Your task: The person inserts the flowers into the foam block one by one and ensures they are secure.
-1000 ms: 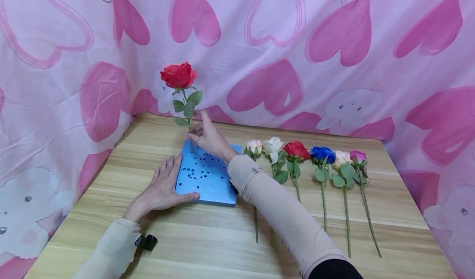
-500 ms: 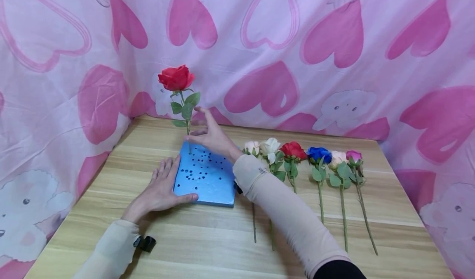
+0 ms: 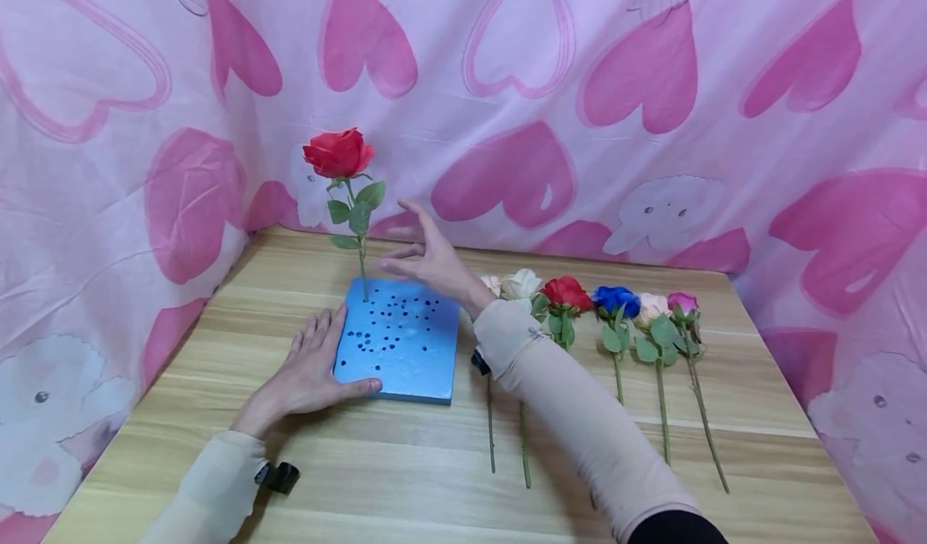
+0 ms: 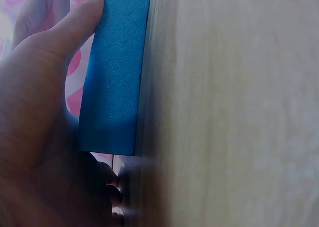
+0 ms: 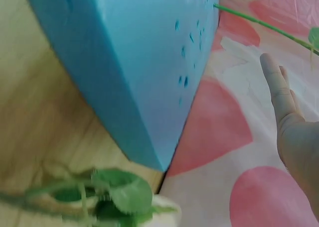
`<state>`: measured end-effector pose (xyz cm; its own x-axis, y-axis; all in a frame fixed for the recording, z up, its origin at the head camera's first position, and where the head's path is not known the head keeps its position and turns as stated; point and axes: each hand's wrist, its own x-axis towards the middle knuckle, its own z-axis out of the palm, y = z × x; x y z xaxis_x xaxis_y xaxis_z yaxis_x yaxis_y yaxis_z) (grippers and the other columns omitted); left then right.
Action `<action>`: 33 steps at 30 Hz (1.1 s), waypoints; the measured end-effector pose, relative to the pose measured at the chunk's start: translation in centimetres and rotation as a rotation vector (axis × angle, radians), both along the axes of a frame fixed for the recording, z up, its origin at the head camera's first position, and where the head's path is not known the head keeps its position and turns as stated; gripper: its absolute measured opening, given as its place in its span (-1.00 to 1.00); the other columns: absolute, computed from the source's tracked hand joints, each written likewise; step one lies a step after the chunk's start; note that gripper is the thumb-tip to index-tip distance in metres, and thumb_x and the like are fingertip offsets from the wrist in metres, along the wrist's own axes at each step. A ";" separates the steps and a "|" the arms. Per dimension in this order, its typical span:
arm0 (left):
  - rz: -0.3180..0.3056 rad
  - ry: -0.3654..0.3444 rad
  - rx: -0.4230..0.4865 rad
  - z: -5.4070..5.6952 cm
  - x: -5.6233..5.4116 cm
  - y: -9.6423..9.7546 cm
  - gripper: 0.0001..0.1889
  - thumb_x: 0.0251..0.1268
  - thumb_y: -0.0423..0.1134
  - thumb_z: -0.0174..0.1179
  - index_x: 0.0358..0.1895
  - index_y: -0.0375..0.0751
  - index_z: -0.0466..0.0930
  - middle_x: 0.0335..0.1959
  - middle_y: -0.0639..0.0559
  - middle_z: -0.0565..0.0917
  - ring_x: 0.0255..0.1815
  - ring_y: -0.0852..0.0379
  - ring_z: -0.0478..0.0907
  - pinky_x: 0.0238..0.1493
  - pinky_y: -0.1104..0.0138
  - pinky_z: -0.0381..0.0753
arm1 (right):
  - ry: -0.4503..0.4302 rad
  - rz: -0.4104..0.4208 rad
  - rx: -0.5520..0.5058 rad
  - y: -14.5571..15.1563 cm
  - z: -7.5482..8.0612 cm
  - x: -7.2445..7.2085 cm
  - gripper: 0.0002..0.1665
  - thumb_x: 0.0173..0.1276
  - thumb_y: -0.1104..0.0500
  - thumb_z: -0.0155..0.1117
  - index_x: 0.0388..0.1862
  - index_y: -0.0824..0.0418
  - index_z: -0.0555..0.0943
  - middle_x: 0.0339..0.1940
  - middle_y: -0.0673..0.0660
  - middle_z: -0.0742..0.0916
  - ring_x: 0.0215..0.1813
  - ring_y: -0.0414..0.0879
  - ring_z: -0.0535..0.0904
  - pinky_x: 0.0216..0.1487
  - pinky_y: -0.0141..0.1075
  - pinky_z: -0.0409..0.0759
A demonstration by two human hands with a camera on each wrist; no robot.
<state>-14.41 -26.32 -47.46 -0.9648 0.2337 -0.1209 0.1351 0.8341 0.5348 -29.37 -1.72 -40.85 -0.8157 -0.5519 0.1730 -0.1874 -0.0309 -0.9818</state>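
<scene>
A red rose (image 3: 339, 154) stands upright, its stem in the far left part of a blue foam block (image 3: 413, 371) dotted with small holes. Just right of that stem is my right hand (image 3: 434, 264), fingers spread and holding nothing. In the right wrist view the rose's green stem (image 5: 259, 22) rises from the block, apart from my fingers. My left hand (image 3: 307, 371) rests along the block's left side, with the thumb over its near left corner. In the left wrist view that thumb (image 4: 82, 20) lies at the block's top edge.
Right of the block, several roses lie in a row on the wooden table (image 3: 376, 480): white (image 3: 521, 284), red (image 3: 567, 294), blue (image 3: 616, 300), pale pink (image 3: 653, 307) and magenta (image 3: 682, 302). My right forearm covers parts of some stems. A pink heart-patterned curtain (image 3: 449, 13) hangs behind.
My right hand has let go of the red rose's stem and moved to the right, fingers spreading. The rose stays upright in the block. My left hand keeps its place against the block.
</scene>
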 end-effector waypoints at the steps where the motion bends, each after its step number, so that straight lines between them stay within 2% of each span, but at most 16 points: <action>1: -0.003 -0.001 0.000 0.0 0.0 0.0 0.50 0.23 0.52 0.45 0.86 -0.21 -0.36 0.81 -0.56 -0.25 0.81 -0.63 -0.35 0.71 -0.50 -0.36 | -0.002 -0.003 -0.001 0.4 0.1 0.0 0.27 0.49 0.27 0.59 0.89 -0.24 0.01 0.66 0.31 0.52 0.32 0.20 0.75 0.20 0.23 0.82; 4: -0.007 0.002 0.000 -0.1 -0.1 -0.1 0.50 0.23 0.53 0.45 0.86 -0.21 -0.37 0.81 -0.57 -0.25 0.80 -0.63 -0.35 0.71 -0.50 -0.36 | 0.005 -0.017 0.007 1.3 0.6 0.1 0.26 0.49 0.25 0.60 0.87 -0.26 0.03 0.63 0.24 0.56 0.32 0.18 0.74 0.17 0.22 0.83; 6: -0.010 0.006 -0.002 -0.1 -0.2 -0.2 0.50 0.22 0.52 0.45 0.87 -0.20 -0.37 0.81 -0.57 -0.25 0.80 -0.63 -0.36 0.71 -0.50 -0.35 | 0.018 -0.024 0.012 1.9 1.0 0.1 0.26 0.48 0.25 0.61 0.88 -0.23 0.03 0.61 0.20 0.57 0.31 0.16 0.75 0.12 0.14 0.87; 11: -0.017 0.013 -0.002 0.1 -0.2 -0.5 0.50 0.23 0.51 0.46 0.86 -0.20 -0.38 0.81 -0.56 -0.26 0.80 -0.63 -0.36 0.70 -0.51 -0.35 | 0.056 -0.028 0.008 3.2 2.1 0.0 0.26 0.47 0.27 0.61 0.89 -0.11 0.02 0.62 0.24 0.55 0.28 0.16 0.76 0.07 0.05 0.89; 19: -0.016 0.013 0.009 0.0 -0.3 -0.7 0.50 0.21 0.50 0.47 0.87 -0.16 -0.38 0.82 -0.54 -0.24 0.81 -0.62 -0.35 0.70 -0.53 -0.33 | 0.062 -0.057 -0.003 6.2 3.8 0.2 0.19 0.48 0.24 0.61 0.85 -0.21 0.11 0.59 0.22 0.56 0.31 0.19 0.75 0.13 0.06 0.87; 26: -0.013 0.019 -0.004 -0.1 -0.5 -1.2 0.51 0.21 0.49 0.48 0.87 -0.18 -0.39 0.81 -0.57 -0.25 0.80 -0.65 -0.35 0.69 -0.54 -0.33 | 0.075 -0.090 0.027 8.7 4.2 0.4 0.23 0.48 0.22 0.61 0.87 -0.20 0.06 0.60 0.21 0.57 0.34 0.18 0.72 0.21 0.12 0.84; 33: -0.011 0.023 -0.009 -0.1 -0.6 -1.6 0.52 0.22 0.50 0.48 0.86 -0.21 -0.40 0.80 -0.60 -0.26 0.79 -0.66 -0.36 0.68 -0.54 -0.34 | 0.105 -0.139 0.066 11.0 4.2 1.1 0.21 0.51 0.20 0.60 0.85 -0.32 0.06 0.61 0.13 0.56 0.37 0.20 0.71 0.18 0.14 0.84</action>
